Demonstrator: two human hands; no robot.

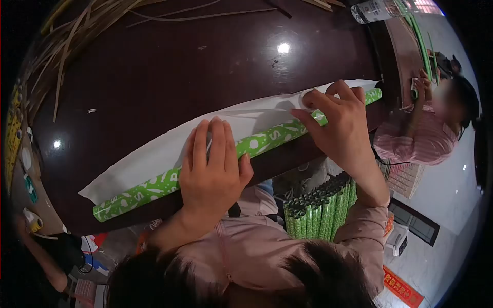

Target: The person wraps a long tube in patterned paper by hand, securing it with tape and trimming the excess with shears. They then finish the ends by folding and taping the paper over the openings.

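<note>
A long roll of green patterned paper (267, 139) lies along the near edge of the dark table, its white underside (149, 154) spread out behind it. My left hand (210, 164) rests flat across the roll and the white sheet, fingers extended and holding nothing. Further right, my right hand (339, 120) is over the roll with fingers curled around a small whitish round object, perhaps a roll of tape, mostly hidden by the fingers. Its thumb points toward the roll.
Long dry strips (67, 46) lie at the table's back left. A clear bottle (372, 11) is at the back right. Many green wrapped tubes (321, 210) stand below the near edge. A person in a striped shirt (421, 133) is at the right; another person's arm (41, 256) shows lower left.
</note>
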